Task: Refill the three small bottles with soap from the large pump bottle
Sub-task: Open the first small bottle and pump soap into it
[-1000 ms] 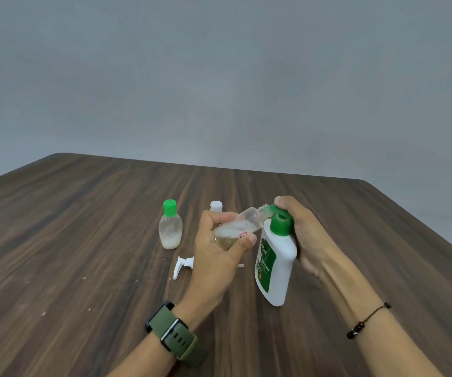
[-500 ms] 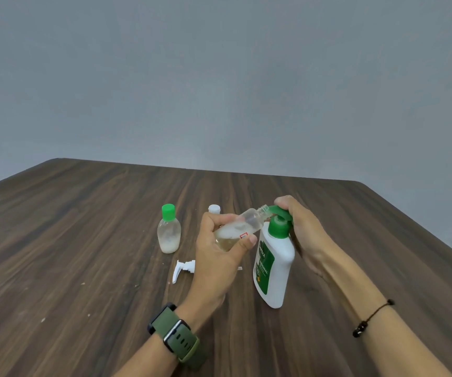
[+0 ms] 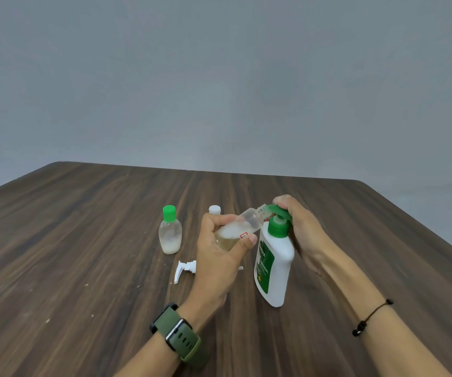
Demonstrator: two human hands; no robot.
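Note:
A large white pump bottle (image 3: 274,268) with a green label and green pump head stands on the wooden table (image 3: 83,254). My right hand (image 3: 301,229) curls over the pump head from the right. My left hand (image 3: 219,257) grips a small clear bottle (image 3: 244,227), uncapped and tilted, its open neck right at the pump spout. Foamy, yellowish liquid fills its lower part. A second small bottle (image 3: 170,231) with a green cap stands to the left. A third bottle's white cap (image 3: 214,209) peeks out behind my left hand.
A loose white spray-pump top (image 3: 185,269) lies on the table just left of my left wrist. Small white specks dot the wood at the front left. A grey wall rises behind the table's far edge.
The pump head has risen a little under my right hand. The view has tilted slightly. The small bottle stays at the spout.

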